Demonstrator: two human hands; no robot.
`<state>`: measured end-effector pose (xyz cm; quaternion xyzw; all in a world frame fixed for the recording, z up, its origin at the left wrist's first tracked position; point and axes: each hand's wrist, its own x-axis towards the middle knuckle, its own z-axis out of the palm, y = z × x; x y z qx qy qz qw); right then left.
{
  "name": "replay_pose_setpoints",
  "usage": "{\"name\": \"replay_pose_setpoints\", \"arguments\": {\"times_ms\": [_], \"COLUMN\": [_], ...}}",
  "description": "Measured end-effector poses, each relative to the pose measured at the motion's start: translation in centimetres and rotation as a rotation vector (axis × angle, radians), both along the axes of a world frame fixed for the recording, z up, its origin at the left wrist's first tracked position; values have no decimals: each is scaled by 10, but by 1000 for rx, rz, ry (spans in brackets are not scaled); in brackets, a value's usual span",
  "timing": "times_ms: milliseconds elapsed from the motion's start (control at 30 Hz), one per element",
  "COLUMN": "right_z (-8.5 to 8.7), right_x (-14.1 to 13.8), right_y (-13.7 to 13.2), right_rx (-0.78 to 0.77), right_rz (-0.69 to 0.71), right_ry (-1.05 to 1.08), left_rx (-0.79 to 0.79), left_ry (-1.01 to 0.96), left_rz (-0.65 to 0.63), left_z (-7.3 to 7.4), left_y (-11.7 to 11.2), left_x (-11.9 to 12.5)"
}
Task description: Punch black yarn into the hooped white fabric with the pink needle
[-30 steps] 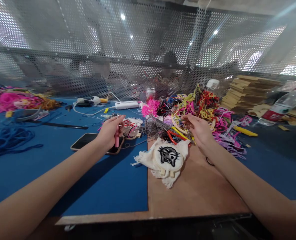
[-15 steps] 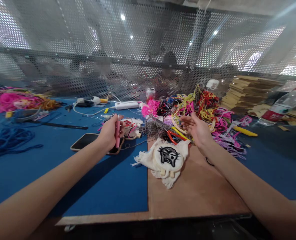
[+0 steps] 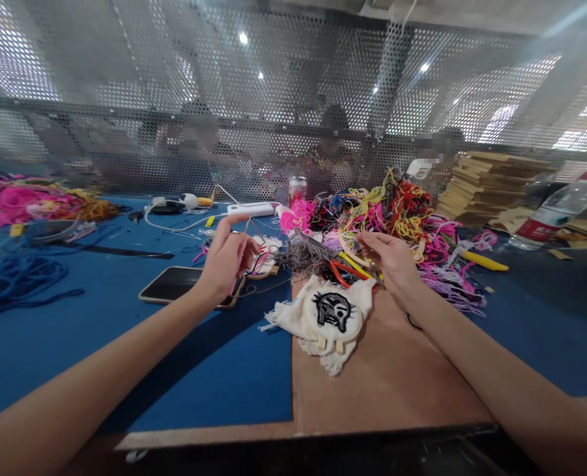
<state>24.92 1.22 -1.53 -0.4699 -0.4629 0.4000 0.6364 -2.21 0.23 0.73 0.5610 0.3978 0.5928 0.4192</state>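
My left hand [image 3: 230,259] is raised over the phone [image 3: 172,284], its index finger stretched out and the others curled round a slim pink punch needle [image 3: 233,286]. Most of that tool is hidden by the hand. A thin thread [image 3: 247,225] shows by the index finger. My right hand [image 3: 390,259] is closed in a pinch in front of the yarn pile; what it holds, if anything, I cannot make out. Between and below both hands lies a hooped white cloth [image 3: 293,312] with a black and grey embroidered face [image 3: 334,311]. Behind it are scissors [image 3: 340,272] with red-orange handles.
A heap of coloured yarn [image 3: 367,205] fills the back middle, with a can [image 3: 297,188] behind. A second hoop [image 3: 266,254] lies beside my left hand. To the right are stacked brown cardboard [image 3: 492,188] and a water bottle [image 3: 554,215]. People sit beyond the perforated screen [image 3: 273,86].
My left index finger has lifted and stretched out, and the pink punch needle has turned mostly out of sight. The right hand's fingers have closed from spread into a pinch.
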Motion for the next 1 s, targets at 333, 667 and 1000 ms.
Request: {"name": "replay_pose_setpoints", "arguments": {"times_ms": [333,667,1000], "right_z": [5,16,18], "right_x": [-7,-51,-61], "right_y": [-8,-66,-82], "right_rx": [30,-205,-294], "right_rz": [107,1004,1010], "right_ry": [-63,-46,-29], "left_rx": [-11,-223,-299], "left_ry": [-78,-362,-333], "left_rz": [-305,-518,-466], "left_z": [3,18,10], "left_y": [-11,-24,-30], "left_x": [4,8,14]}}
